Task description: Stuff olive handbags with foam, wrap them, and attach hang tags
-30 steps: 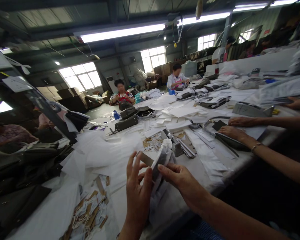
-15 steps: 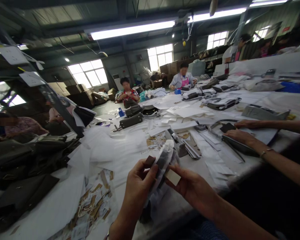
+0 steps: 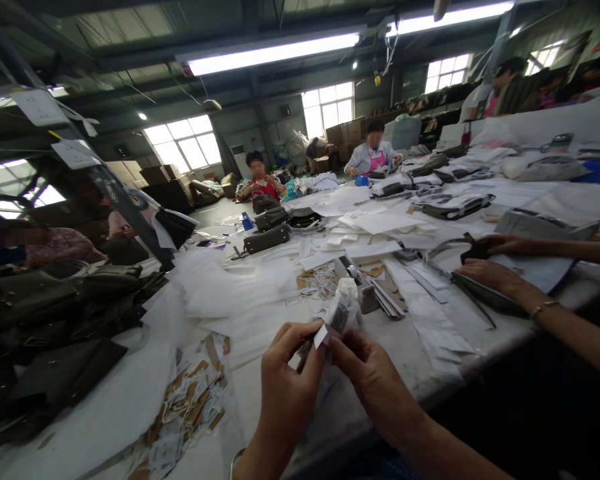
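My left hand point(image 3: 289, 373) is closed in a pinch on a small white card point(image 3: 323, 335), which looks bent or folded. On the card's other side, the thumb and fingers of my right hand point(image 3: 375, 383) also grip it. Behind the card rises a dark strap-like piece wrapped in thin white, see-through wrapping point(image 3: 347, 300), close to my fingers. Its lower part is hidden by my hands. Just beyond it stands a grey tape dispenser point(image 3: 353, 273).
Tags with strings point(image 3: 190, 407) lie in a heap at front left. Dark bags point(image 3: 65, 373) are piled at the left; white sheets point(image 3: 240, 280) cover much of the table. At the right, a co-worker's hands point(image 3: 493, 270) handle a bag point(image 3: 505, 297). Other people sit across the table.
The card in my right hand has moved left and up to my left fingers, and both hands now pinch it. The brown piece at my left fingers no longer shows. The view has shifted slightly.
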A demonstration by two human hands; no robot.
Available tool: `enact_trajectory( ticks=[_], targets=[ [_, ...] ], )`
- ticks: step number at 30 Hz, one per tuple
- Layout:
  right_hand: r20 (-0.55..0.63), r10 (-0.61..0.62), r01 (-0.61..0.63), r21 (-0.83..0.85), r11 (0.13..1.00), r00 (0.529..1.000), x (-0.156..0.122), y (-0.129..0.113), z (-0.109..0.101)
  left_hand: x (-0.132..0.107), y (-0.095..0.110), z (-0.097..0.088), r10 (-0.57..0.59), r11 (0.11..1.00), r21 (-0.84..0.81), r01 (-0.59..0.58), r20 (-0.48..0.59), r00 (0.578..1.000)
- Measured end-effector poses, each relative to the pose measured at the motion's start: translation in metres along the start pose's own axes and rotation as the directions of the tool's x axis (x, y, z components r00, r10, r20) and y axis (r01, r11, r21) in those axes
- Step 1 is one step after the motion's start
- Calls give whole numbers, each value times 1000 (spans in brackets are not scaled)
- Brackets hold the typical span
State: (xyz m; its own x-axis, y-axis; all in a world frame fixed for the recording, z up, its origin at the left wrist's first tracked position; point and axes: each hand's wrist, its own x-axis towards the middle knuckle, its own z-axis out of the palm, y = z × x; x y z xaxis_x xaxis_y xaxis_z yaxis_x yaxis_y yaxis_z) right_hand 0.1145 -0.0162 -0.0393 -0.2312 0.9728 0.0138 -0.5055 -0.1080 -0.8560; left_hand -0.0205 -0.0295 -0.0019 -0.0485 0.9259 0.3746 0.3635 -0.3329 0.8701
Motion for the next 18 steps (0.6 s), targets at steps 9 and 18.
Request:
enact_trajectory(
  ticks=[9,18],
  targets=[
    [-61,1,-4,-48,999,998,3,-5,2,0,10,-2,79,974,218,-68,-42,996],
    [-90,-23,22,-15,1000,996,6,-3,8,-15,-1,10,470,601,750,-276,-53,881]
  ],
)
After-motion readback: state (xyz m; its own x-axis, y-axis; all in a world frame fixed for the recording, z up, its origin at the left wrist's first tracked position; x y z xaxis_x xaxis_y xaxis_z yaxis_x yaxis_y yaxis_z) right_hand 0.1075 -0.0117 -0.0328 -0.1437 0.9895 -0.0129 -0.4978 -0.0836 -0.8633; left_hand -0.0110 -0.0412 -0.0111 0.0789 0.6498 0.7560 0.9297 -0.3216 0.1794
